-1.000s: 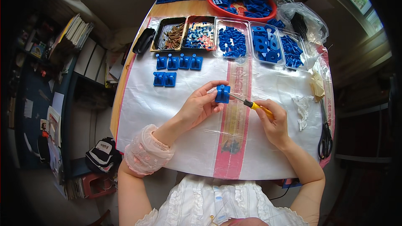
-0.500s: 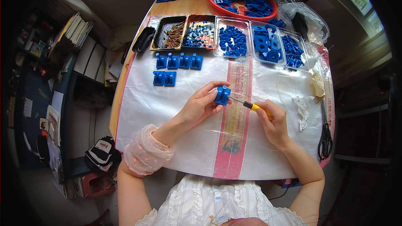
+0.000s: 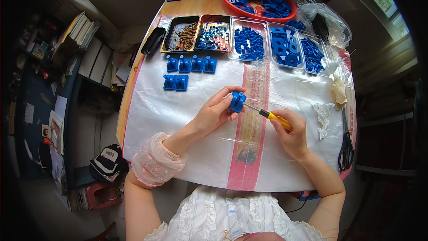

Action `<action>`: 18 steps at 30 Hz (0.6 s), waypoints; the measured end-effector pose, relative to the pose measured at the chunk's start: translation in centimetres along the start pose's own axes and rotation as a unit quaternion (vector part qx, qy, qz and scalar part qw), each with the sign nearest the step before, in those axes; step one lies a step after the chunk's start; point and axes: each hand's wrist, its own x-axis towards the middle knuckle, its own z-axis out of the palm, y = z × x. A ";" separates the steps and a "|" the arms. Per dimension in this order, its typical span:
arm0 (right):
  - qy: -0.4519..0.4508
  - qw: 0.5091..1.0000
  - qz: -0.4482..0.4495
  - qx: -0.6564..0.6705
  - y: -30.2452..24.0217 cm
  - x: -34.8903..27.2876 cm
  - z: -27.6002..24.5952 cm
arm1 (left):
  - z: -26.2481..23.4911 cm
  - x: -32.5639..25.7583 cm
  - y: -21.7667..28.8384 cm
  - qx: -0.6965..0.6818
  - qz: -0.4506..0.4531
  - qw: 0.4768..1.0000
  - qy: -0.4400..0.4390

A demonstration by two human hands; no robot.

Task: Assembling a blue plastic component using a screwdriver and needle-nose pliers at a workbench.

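Left hand (image 3: 216, 110): thumb and fingers pinched on the small glossy blue plastic block (image 3: 237, 102), probably to steady it.
Right hand (image 3: 292, 133): wrapped around the yellow-handled metal screwdriver (image 3: 271, 116), its shaft pointing toward the left hand, presumably to line up with the block's side; tip contact is unclear.
Matching blue plastic pieces (image 3: 197, 65): six, in two rows beyond the left hand, likely set apart from the work.
Block's look: tilted, square-edged, with raised curved ridges and a round knob on top.
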 end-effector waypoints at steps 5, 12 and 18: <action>-0.039 0.999 0.025 0.013 0.9 0.0 -0.4 | 0.3 -0.1 0.1 0.048 0.014 0.999 -0.016; -0.032 0.999 0.010 -0.022 0.2 0.2 -0.3 | 0.3 -0.2 0.0 0.062 0.023 0.998 -0.004; 0.000 0.999 -0.017 -0.041 0.2 0.0 0.0 | 0.1 -0.1 0.0 0.050 0.019 0.998 -0.015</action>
